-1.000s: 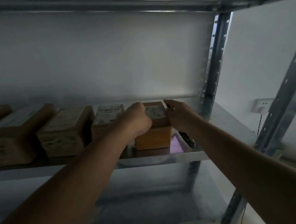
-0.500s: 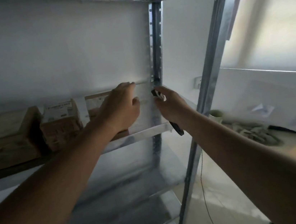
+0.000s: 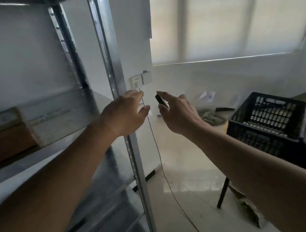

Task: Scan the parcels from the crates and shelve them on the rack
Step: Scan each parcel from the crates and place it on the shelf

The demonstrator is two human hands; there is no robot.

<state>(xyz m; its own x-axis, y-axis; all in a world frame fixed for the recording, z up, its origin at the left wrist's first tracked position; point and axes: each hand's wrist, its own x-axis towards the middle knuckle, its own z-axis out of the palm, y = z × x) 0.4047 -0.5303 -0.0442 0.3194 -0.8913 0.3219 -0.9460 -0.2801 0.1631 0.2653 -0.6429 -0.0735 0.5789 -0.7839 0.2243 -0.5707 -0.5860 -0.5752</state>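
Sitting on rack (image 3: 114, 66) left of both hands: parcel (image 3: 3, 135).

Motion blur leaves no text, label or number readable anywhere.

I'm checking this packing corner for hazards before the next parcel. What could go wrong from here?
The cable hangs from the socket and trails over the floor beside the rack; a foot could catch it. The right hand pinches the scanner loosely, so it might slip. The crate seems to sit near its stand's edge.
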